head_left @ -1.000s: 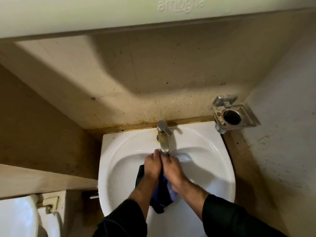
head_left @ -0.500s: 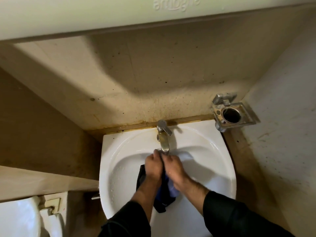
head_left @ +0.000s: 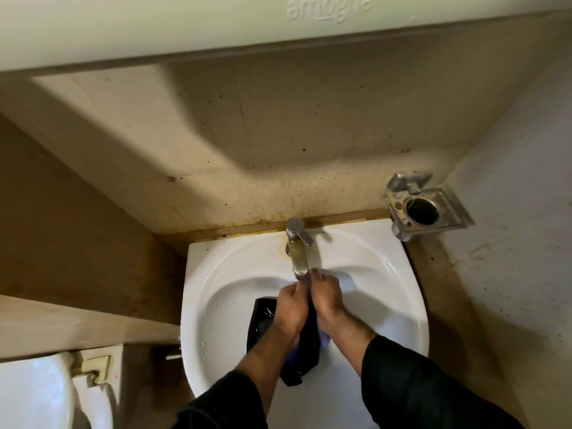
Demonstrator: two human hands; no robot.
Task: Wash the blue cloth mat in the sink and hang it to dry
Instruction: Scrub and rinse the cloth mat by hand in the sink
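Note:
The blue cloth mat (head_left: 305,351), wet and dark, hangs bunched between my two hands inside the white sink (head_left: 223,267). My left hand (head_left: 289,308) and my right hand (head_left: 326,297) are pressed side by side, both gripping the cloth's upper end just under the spout of the metal tap (head_left: 297,249). The cloth's lower end trails toward the sink's front. A dark fold shows left of my left wrist. Whether water runs from the tap I cannot tell.
A metal holder (head_left: 422,207) with a round hole is fixed to the right wall beside the sink. A toilet cistern (head_left: 40,394) sits at the lower left. A pale shelf edge (head_left: 216,29) overhangs above. Stained walls close in on all sides.
Both hands stay clamped on the cloth under the tap with only slight shifts. The view has tilted a little.

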